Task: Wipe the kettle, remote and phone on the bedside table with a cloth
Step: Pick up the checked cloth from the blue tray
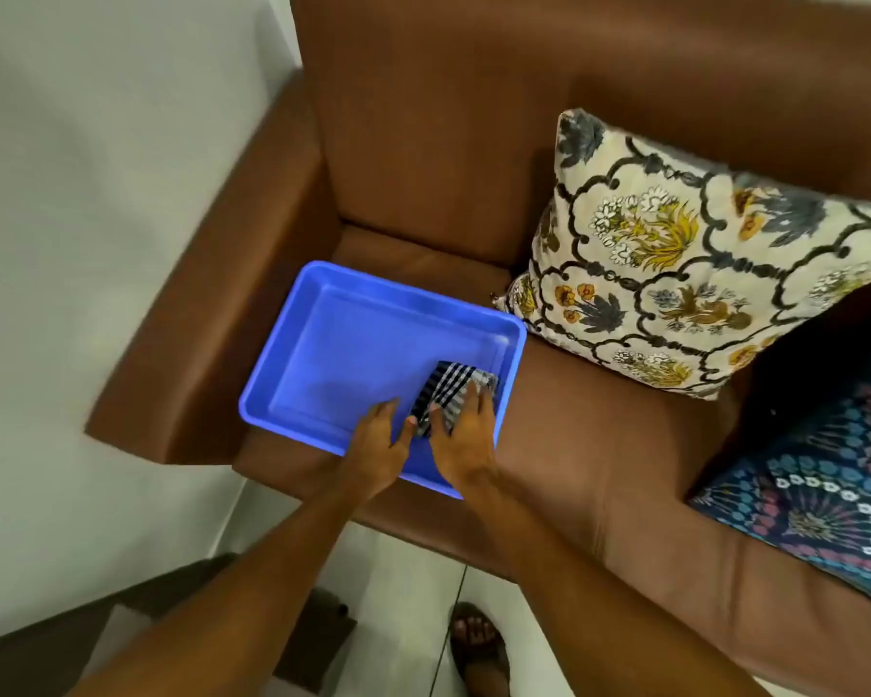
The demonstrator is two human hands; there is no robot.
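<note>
Checked cloth (446,392) in the blue tray (323,344) is pinned flat by the right hand (461,435), not pinched yet – left hand (378,440) held loose beside it – best gathered fully before it's lifted.

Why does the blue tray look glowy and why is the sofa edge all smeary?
Head view: the blue tray is overexposed, so its rim blooms; the sofa arm is smeared by motion blur, while both hands on the checked cloth look sharper; the wide lens bends edges.
</note>
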